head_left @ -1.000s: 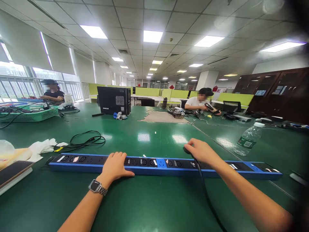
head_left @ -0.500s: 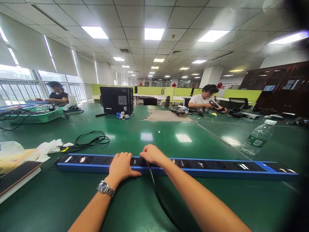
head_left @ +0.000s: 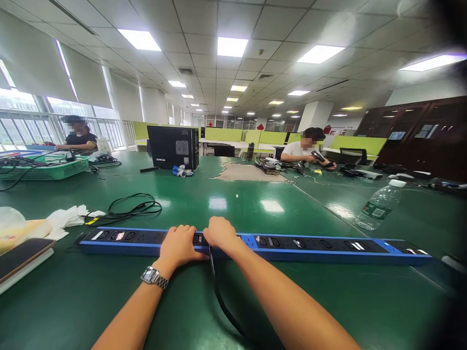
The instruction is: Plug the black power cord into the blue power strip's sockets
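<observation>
"What did you have on your screen?"
"I saw a long blue power strip (head_left: 270,242) lying flat across the green table (head_left: 175,321), black socket face up, with pale labels and two blue socket sections showing."
"And the cable?"
"The black cable (head_left: 215,287) curved down from the right hand (head_left: 221,232) past the strip's near edge. Its end was hidden in that grip; I couldn't tell whether it was seated."
</observation>
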Action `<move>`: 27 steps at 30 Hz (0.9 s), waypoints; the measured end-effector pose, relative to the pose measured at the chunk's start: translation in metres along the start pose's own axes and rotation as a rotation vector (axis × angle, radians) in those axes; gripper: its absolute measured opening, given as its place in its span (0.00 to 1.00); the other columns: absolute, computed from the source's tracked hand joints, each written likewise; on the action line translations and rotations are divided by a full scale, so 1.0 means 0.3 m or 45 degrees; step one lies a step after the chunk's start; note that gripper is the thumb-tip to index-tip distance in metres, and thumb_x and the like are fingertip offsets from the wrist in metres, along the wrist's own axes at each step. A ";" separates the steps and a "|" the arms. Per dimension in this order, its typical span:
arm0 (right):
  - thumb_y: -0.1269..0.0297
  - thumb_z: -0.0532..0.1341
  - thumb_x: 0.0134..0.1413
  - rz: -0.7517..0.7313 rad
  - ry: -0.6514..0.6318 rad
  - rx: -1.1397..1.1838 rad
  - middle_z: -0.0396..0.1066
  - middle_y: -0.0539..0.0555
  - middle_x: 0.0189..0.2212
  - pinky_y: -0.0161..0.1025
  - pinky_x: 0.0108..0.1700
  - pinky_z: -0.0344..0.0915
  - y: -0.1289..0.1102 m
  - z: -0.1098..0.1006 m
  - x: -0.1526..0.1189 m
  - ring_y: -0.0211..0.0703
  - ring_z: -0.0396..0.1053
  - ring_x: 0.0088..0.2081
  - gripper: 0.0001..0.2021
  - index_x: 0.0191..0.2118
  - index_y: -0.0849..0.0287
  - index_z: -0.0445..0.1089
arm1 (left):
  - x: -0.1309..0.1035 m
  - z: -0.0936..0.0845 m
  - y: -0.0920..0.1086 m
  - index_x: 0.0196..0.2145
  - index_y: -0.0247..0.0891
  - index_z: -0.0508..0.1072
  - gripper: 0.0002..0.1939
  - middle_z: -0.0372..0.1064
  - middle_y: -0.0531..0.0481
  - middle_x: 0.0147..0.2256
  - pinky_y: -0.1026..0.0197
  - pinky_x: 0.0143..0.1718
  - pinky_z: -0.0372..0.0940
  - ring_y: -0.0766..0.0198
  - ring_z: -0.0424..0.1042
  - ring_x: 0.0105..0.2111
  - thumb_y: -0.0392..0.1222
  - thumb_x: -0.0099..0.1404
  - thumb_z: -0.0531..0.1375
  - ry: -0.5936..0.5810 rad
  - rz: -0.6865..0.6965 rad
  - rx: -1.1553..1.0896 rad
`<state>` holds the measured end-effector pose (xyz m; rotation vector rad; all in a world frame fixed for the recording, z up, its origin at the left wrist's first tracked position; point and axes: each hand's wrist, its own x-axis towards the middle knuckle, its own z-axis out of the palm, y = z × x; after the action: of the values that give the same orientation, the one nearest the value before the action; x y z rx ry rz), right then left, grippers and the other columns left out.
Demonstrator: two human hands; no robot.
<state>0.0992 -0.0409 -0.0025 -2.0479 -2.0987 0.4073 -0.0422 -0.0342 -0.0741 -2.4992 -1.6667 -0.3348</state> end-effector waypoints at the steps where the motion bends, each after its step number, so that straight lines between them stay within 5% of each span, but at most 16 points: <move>1: 0.68 0.56 0.53 0.005 0.016 0.002 0.76 0.69 0.42 0.42 0.38 0.67 0.011 -0.023 0.000 0.54 0.75 0.42 0.15 0.43 0.66 0.76 | 0.000 0.001 -0.002 0.39 0.39 0.72 0.33 0.73 0.42 0.39 0.49 0.46 0.58 0.46 0.70 0.43 0.69 0.47 0.63 -0.002 0.003 -0.006; 5: 0.66 0.55 0.54 -0.042 0.152 -0.055 0.78 0.61 0.37 0.34 0.33 0.61 0.123 -0.150 0.003 0.46 0.74 0.38 0.13 0.36 0.62 0.77 | 0.001 0.005 -0.011 0.42 0.39 0.72 0.39 0.73 0.42 0.42 0.48 0.48 0.57 0.45 0.69 0.45 0.74 0.44 0.62 -0.015 0.000 -0.049; 8: 0.66 0.56 0.52 -0.028 0.087 -0.129 0.76 0.57 0.27 0.34 0.28 0.54 0.262 -0.212 0.001 0.40 0.70 0.30 0.11 0.28 0.62 0.76 | 0.003 0.005 -0.016 0.43 0.40 0.72 0.40 0.74 0.42 0.43 0.48 0.49 0.57 0.45 0.69 0.45 0.74 0.43 0.62 -0.036 -0.014 -0.073; 13: 0.65 0.57 0.51 0.040 -0.049 -0.029 0.73 0.53 0.23 0.33 0.26 0.53 0.428 -0.163 -0.015 0.37 0.65 0.25 0.11 0.27 0.62 0.75 | 0.003 -0.001 -0.023 0.45 0.40 0.72 0.41 0.74 0.42 0.43 0.48 0.50 0.57 0.46 0.69 0.47 0.74 0.43 0.63 -0.058 -0.009 -0.074; 27: 0.67 0.56 0.54 0.059 0.009 -0.122 0.77 0.59 0.38 0.35 0.31 0.56 0.372 -0.080 -0.045 0.44 0.72 0.36 0.12 0.36 0.62 0.76 | 0.001 -0.009 -0.030 0.46 0.40 0.72 0.40 0.73 0.41 0.45 0.48 0.51 0.57 0.46 0.69 0.47 0.73 0.44 0.63 -0.066 -0.015 -0.084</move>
<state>0.2130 -0.0512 -0.0144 -2.1503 -2.1088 0.3112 -0.0509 -0.0311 -0.0717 -2.5676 -1.7172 -0.3348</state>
